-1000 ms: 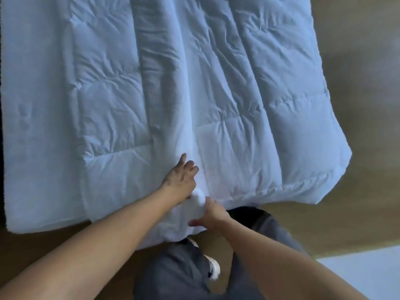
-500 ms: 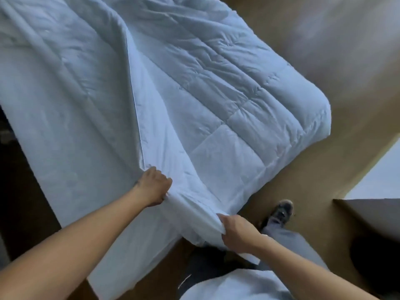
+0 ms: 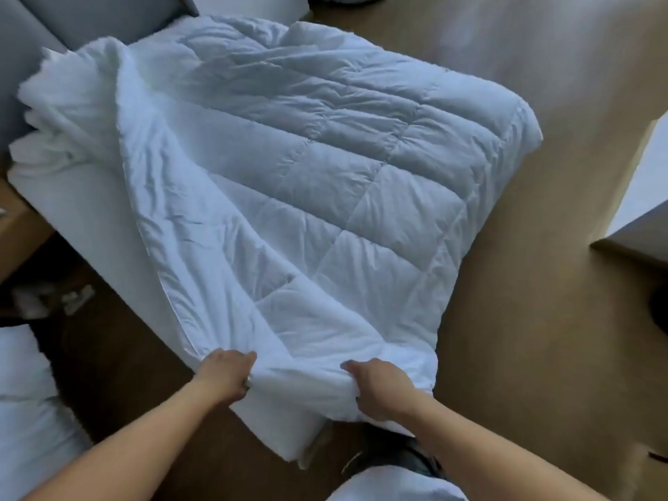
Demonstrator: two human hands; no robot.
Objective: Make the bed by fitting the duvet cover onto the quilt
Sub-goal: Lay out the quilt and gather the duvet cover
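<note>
A soft white pillow [image 3: 25,410] lies on the brown floor [image 3: 524,320] at far left. The smooth duvet cover [image 3: 119,146], bunched in crumpled folds, lies along the left side of the puffy quilt [image 3: 325,168], whose stitched squares spread across the bed. The left hand [image 3: 226,374] is clenched on the near fabric edge; the right hand [image 3: 379,386] grips the quilt's padded near edge, fingers curled over it.

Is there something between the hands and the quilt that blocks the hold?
Nothing visible blocks it. The left hand and the right hand both already grip the near edge of the quilt, fabric bunched under the fingers.
</note>
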